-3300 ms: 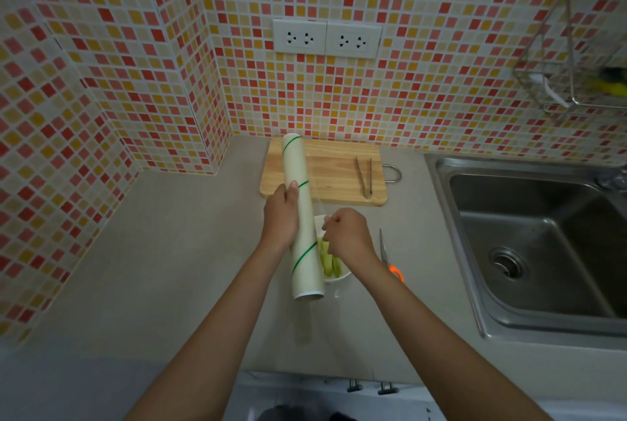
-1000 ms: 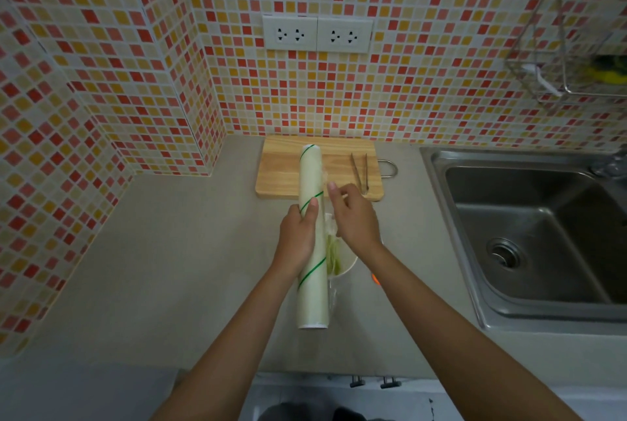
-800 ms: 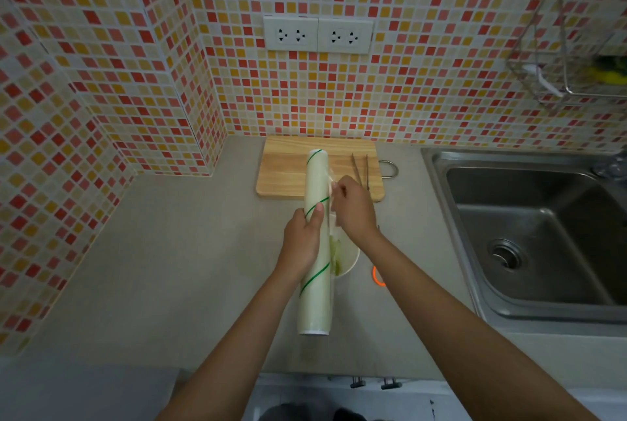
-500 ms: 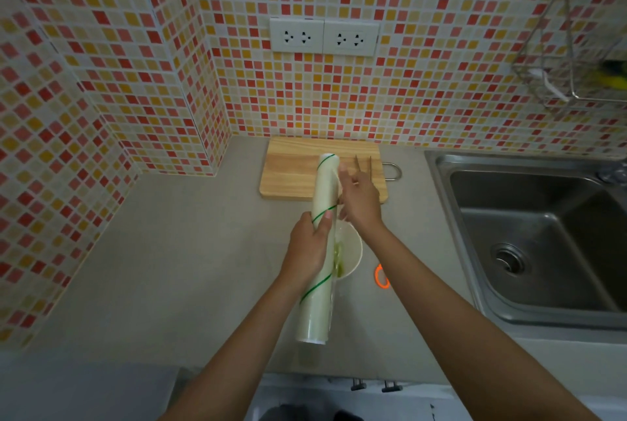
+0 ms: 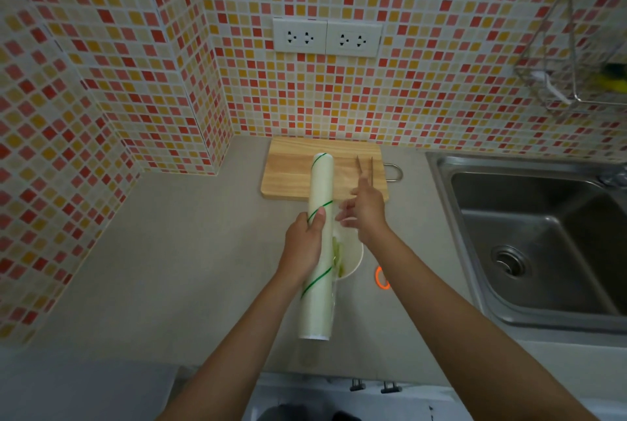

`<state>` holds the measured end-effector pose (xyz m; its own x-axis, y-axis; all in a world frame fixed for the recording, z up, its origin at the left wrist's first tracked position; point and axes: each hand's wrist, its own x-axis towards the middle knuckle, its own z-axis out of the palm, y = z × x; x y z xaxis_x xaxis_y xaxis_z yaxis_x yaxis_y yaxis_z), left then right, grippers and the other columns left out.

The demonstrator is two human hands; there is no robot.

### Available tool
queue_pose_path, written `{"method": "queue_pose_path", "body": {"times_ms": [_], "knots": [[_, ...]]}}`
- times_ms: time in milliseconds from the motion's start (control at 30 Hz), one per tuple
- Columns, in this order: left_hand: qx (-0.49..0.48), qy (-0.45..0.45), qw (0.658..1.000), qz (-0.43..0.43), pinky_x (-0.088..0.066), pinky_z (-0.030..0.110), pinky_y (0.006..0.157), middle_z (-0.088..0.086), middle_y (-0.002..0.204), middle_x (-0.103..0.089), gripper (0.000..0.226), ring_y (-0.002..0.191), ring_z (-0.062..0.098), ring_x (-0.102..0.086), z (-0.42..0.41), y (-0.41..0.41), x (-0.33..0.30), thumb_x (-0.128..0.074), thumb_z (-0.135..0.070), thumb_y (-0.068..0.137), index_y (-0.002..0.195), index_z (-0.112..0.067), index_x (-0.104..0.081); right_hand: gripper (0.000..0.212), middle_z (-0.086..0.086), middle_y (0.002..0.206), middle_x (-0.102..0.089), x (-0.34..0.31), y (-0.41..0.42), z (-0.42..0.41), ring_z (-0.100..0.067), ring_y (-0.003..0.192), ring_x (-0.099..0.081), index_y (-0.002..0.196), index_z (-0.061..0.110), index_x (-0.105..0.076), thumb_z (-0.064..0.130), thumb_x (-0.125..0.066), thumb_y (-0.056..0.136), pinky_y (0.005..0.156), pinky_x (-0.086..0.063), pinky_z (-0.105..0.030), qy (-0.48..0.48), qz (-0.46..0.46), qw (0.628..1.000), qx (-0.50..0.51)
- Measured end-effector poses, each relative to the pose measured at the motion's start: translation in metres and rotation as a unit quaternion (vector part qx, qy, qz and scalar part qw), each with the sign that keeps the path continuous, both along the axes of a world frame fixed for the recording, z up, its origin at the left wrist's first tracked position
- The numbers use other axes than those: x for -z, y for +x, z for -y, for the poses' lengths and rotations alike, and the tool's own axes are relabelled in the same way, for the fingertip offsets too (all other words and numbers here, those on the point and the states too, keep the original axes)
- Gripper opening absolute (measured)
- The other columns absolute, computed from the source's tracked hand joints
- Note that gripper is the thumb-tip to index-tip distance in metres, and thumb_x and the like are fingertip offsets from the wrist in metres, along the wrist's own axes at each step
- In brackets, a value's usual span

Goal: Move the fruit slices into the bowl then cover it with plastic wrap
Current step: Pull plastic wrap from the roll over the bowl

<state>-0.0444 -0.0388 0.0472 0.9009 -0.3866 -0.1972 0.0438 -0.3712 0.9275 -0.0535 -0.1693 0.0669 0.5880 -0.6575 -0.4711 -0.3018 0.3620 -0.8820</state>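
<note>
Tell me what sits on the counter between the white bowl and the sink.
In the head view, between the bowl and the sink lies an orange scissor handle, partly hidden by the right forearm; otherwise bare counter.

Two bare forearms, no sleeves, watch or rings visible; left hand (image 5: pixel 303 247) and right hand (image 5: pixel 365 209) ungloved, nails short.

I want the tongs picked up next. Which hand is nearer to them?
The right hand: its fingertips reach the cutting board just below the tongs. The left hand is farther, gripping the plastic wrap roll.
</note>
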Motion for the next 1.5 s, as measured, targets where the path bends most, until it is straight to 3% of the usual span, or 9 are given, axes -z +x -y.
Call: {"method": "queue_pose_path", "body": {"times_ms": [100, 300, 467, 667, 800, 1000, 1133, 1233, 1500], "knots": [[-0.007, -0.014, 1.000, 0.006, -0.046, 0.034, 0.068, 0.008, 0.087, -0.062, 0.045, 0.078, 0.022, -0.060, 0.002, 0.003, -0.002, -0.040, -0.045, 0.097, 0.095, -0.005, -0.060, 0.063, -0.007, 0.060, -0.058, 0.004, -0.009, -0.019, -0.020, 0.042, -0.054, 0.083, 0.009, -0.059, 0.068, -0.036, 0.087, 0.044, -0.046, -0.024, -0.015, -0.042, 0.998, -0.049], [-0.018, -0.030, 0.999, -0.001, -0.045, 0.035, 0.066, 0.007, 0.081, -0.063, 0.040, 0.074, 0.022, -0.059, 0.003, 0.009, -0.003, -0.042, -0.045, 0.097, 0.078, -0.013, -0.056, 0.038, -0.013, 0.060, -0.054, 0.020, -0.027, -0.040, -0.018, 0.037, -0.050, 0.069, 0.007, -0.049, 0.025, -0.038, 0.100, 0.033, -0.036, -0.018, -0.190, -0.037, 0.979, -0.058], [-0.036, -0.117, 0.990, -0.067, -0.043, 0.030, 0.060, 0.007, 0.069, -0.057, 0.042, 0.062, 0.019, -0.054, 0.000, 0.010, -0.005, -0.042, -0.042, 0.099, 0.070, -0.013, -0.052, 0.035, -0.008, 0.070, -0.054, 0.019, -0.031, -0.037, -0.022, 0.066, -0.047, 0.076, 0.003, -0.053, 0.022, -0.038, 0.101, 0.053, -0.028, -0.032, -0.334, -0.055, 0.940, -0.046], [-0.009, -0.137, 0.978, -0.159, -0.060, 0.036, 0.064, 0.007, 0.084, -0.068, 0.044, 0.062, 0.015, -0.066, -0.004, 0.012, -0.004, -0.080, -0.038, 0.072, 0.101, -0.009, -0.063, 0.039, -0.007, 0.075, -0.058, 0.019, -0.036, -0.033, -0.021, 0.068, -0.052, 0.084, -0.003, -0.058, 0.025, -0.036, 0.101, 0.059, -0.035, -0.032, -0.348, -0.046, 0.935, -0.045], [-0.011, -0.149, 0.969, -0.198, -0.058, 0.037, 0.060, 0.016, 0.087, -0.069, 0.021, 0.064, 0.021, -0.065, -0.006, 0.018, -0.003, -0.067, -0.028, 0.084, 0.092, -0.008, -0.064, 0.038, -0.004, 0.075, -0.058, 0.020, -0.036, -0.030, -0.018, 0.067, -0.052, 0.086, -0.002, -0.060, 0.023, -0.037, 0.101, 0.055, -0.034, -0.028, -0.361, -0.041, 0.931, -0.032], [-0.001, -0.114, 0.982, -0.154, -0.056, 0.031, 0.055, 0.008, 0.071, -0.065, 0.039, 0.054, 0.016, -0.063, -0.002, 0.019, -0.002, -0.075, -0.044, 0.076, 0.087, -0.008, -0.064, 0.034, 0.000, 0.079, -0.060, 0.023, -0.033, -0.023, -0.012, 0.068, -0.052, 0.090, 0.002, -0.065, 0.022, -0.039, 0.101, 0.051, -0.031, -0.016, -0.362, -0.039, 0.931, -0.014], [-0.012, -0.078, 0.991, -0.106, -0.055, 0.035, 0.073, 0.018, 0.096, -0.071, 0.038, 0.079, 0.027, -0.068, -0.002, 0.023, 0.002, -0.061, -0.039, 0.089, 0.100, -0.002, -0.065, 0.036, -0.009, 0.089, -0.069, 0.024, -0.036, -0.015, -0.020, 0.076, -0.059, 0.091, 0.002, -0.066, 0.024, -0.040, 0.101, 0.065, -0.040, -0.027, -0.360, -0.042, 0.932, -0.003], [-0.027, -0.091, 0.988, -0.121, -0.049, 0.024, 0.054, 0.017, 0.090, -0.068, 0.037, 0.065, 0.019, -0.062, -0.002, 0.023, 0.003, -0.048, -0.039, 0.095, 0.099, -0.003, -0.060, 0.036, -0.013, 0.092, -0.071, 0.026, -0.037, -0.013, -0.026, 0.082, -0.063, 0.092, 0.000, -0.066, 0.024, -0.040, 0.100, 0.069, -0.044, -0.031, -0.368, -0.045, 0.928, -0.008], [-0.016, -0.059, 0.993, -0.102, -0.055, 0.030, 0.065, 0.012, 0.094, -0.073, 0.037, 0.073, 0.019, -0.068, -0.009, 0.032, 0.012, -0.074, -0.035, 0.078, 0.100, -0.008, -0.067, 0.034, -0.010, 0.089, -0.070, 0.033, -0.042, -0.008, -0.020, 0.075, -0.059, 0.090, 0.004, -0.066, 0.023, -0.040, 0.100, 0.064, -0.037, -0.026, -0.369, -0.048, 0.928, -0.001]]}}
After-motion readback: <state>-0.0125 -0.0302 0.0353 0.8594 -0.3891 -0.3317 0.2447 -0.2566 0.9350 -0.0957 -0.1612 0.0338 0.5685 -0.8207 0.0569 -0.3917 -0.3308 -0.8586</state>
